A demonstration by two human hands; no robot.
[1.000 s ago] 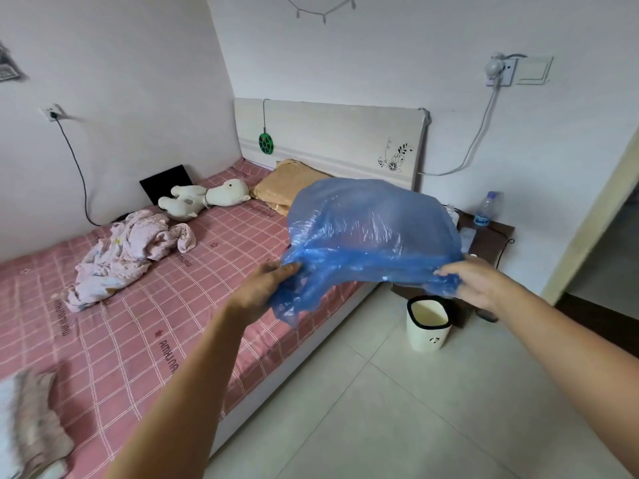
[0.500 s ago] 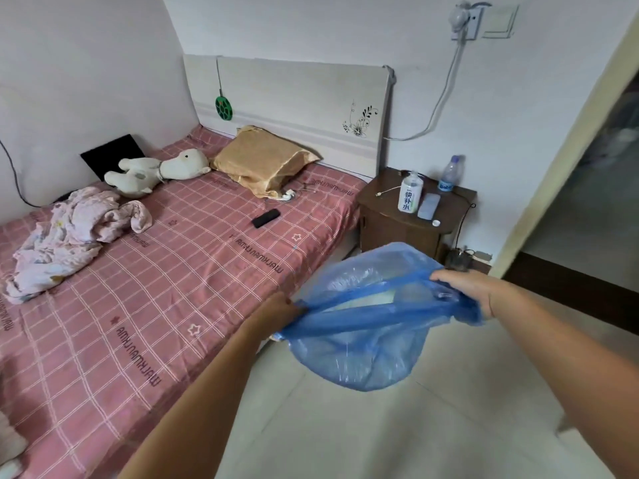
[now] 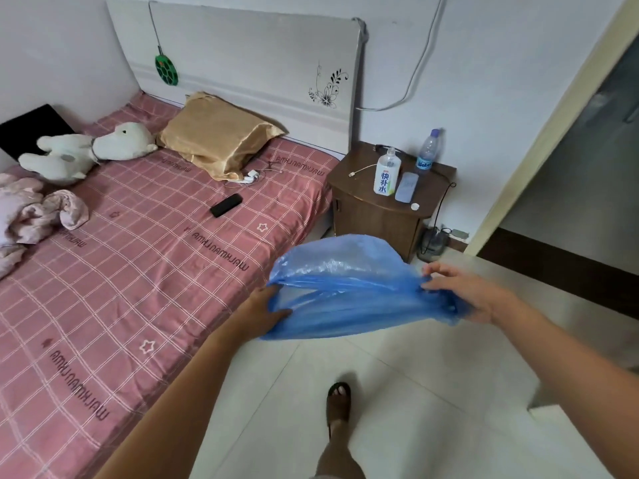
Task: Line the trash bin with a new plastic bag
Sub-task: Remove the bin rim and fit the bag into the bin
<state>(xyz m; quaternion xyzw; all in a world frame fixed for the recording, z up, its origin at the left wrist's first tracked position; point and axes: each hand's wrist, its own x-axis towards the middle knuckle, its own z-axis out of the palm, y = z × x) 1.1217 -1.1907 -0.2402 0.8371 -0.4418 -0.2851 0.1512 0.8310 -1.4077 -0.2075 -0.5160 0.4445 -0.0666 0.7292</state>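
Note:
A blue translucent plastic bag (image 3: 349, 292) is stretched between both my hands above the tiled floor, puffed with air on top. My left hand (image 3: 262, 312) grips its left edge. My right hand (image 3: 466, 295) grips the bunched right edge, with some fingers spread. The trash bin is hidden behind the bag; I cannot see it in this view.
A bed with a pink checked sheet (image 3: 121, 271) fills the left, with a phone (image 3: 226, 205), a pillow (image 3: 218, 143) and a plush toy (image 3: 90, 150) on it. A brown nightstand (image 3: 377, 216) with bottles stands past the bag. A doorway (image 3: 570, 174) opens at right. My sandalled foot (image 3: 339, 402) is on the tiles.
The view has come closer to the nightstand and tipped downward. The bag, raised and billowing a second ago, has dropped low, flattened and spread wide between my hands, and it covers the bin.

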